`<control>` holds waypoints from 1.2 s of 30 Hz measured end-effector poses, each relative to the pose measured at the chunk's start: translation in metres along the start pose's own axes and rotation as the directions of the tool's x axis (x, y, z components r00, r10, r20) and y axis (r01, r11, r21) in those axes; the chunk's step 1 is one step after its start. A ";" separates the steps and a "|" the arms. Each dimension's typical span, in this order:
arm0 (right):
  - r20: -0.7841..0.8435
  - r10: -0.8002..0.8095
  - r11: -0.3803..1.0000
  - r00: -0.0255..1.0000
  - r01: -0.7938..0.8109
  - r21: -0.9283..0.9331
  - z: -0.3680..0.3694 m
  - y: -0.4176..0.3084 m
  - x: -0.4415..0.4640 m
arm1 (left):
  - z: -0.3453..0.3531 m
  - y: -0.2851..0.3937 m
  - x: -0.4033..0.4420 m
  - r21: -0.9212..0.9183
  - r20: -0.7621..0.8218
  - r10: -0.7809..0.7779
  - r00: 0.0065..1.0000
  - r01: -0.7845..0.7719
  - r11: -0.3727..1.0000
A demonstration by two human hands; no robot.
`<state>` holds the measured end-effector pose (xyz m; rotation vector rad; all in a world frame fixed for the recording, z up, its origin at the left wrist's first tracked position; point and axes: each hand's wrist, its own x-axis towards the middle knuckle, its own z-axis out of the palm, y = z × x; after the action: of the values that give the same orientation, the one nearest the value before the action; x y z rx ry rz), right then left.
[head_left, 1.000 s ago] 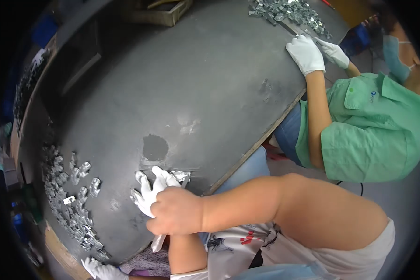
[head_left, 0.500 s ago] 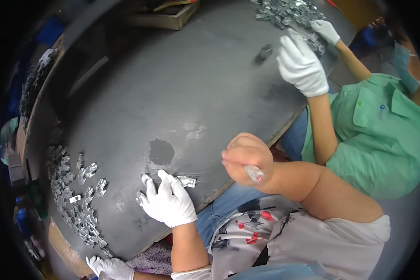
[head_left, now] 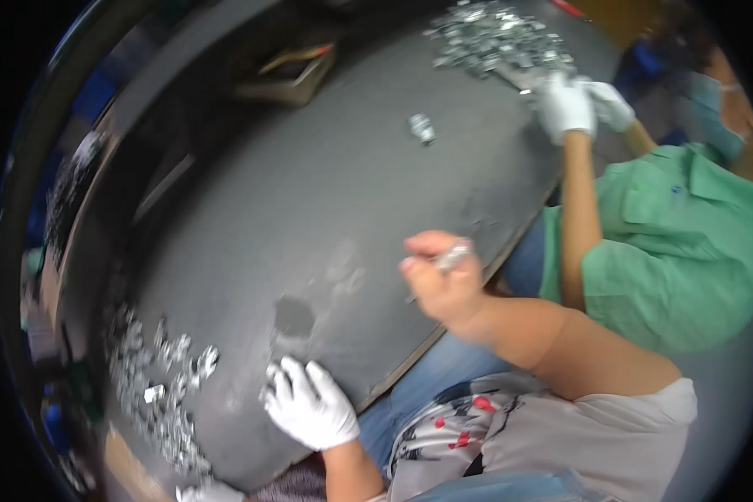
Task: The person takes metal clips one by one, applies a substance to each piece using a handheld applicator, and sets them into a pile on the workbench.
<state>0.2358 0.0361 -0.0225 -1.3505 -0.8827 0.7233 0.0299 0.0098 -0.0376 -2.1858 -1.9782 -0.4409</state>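
My left hand (head_left: 314,406), in a white glove, rests on the dark table (head_left: 351,201) near its front edge with fingers spread. No part shows in its fingers. My right hand (head_left: 448,284) is bare, blurred by motion and raised above the table edge. It is closed round a slim pen-like tool (head_left: 454,255) with a clear, shiny end; its exact kind I cannot make out. To the left of my left hand lies a loose spread of small shiny metal parts (head_left: 163,418). Farther up the table, a single metal part (head_left: 422,128) lies apart from the others.
At right, a co-worker in a green shirt (head_left: 669,243) has both gloved hands (head_left: 569,105) beside a heap of metal parts (head_left: 498,42). A tray (head_left: 289,88) stands at the back. Another person's gloved hand (head_left: 209,492) shows at bottom left.
The view has tilted. The metal part beside my left hand no longer shows. My right hand has turned with the tool. The co-worker's near hand went back to the heap; a part slid leftward.
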 end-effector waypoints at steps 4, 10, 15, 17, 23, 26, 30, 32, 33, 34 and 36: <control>0.101 0.596 0.802 0.797 -0.583 -0.133 0.000 -0.030 0.079 | -0.004 -0.001 0.007 -0.024 0.046 0.010 0.999 -0.009 1.000; -0.343 0.316 0.559 0.885 -0.466 -0.686 -0.020 -0.006 0.171 | -0.011 0.007 0.014 -0.014 0.080 -0.003 0.997 0.005 1.000; 0.039 0.480 0.469 0.876 -0.219 -0.856 0.021 -0.006 0.163 | -0.006 0.002 0.014 -0.011 0.067 -0.022 0.998 0.023 1.000; 0.271 0.450 0.382 0.851 0.090 -0.920 0.052 -0.017 0.121 | -0.007 0.004 0.014 -0.018 0.049 -0.028 0.998 0.029 0.999; 0.737 0.270 0.683 0.620 0.416 -0.601 0.079 -0.032 0.021 | 0.003 -0.001 0.007 -0.023 -0.005 -0.063 0.998 0.063 0.998; 0.706 0.130 0.846 0.696 0.294 -0.446 0.062 -0.050 0.006 | -0.002 0.000 0.006 -0.029 0.013 -0.086 0.996 0.086 0.996; 0.544 0.215 0.953 0.811 -0.053 -0.298 0.040 -0.064 -0.012 | -0.003 -0.001 0.003 -0.071 -0.043 0.023 0.999 -0.026 0.997; 0.493 0.295 0.953 0.818 -0.215 -0.213 0.033 -0.060 -0.017 | -0.008 0.007 0.004 -0.164 -0.011 0.146 0.989 -0.145 0.976; 0.475 0.315 0.949 0.822 -0.259 -0.181 0.030 -0.058 -0.018 | -0.009 0.011 0.003 -0.172 -0.014 0.160 0.987 -0.160 0.972; 0.458 0.335 0.942 0.824 -0.301 -0.148 0.028 -0.056 -0.017 | -0.009 0.013 0.001 -0.179 -0.018 0.173 0.985 -0.173 0.969; 0.438 0.278 0.960 0.855 -0.240 -0.141 0.027 -0.050 -0.017 | -0.002 0.007 -0.002 -0.210 -0.094 0.011 0.995 -0.030 0.977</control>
<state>0.2011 0.0303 0.0254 -1.4130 -1.1180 1.2636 0.0361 0.0061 -0.0355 -2.2586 -1.9374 -0.7683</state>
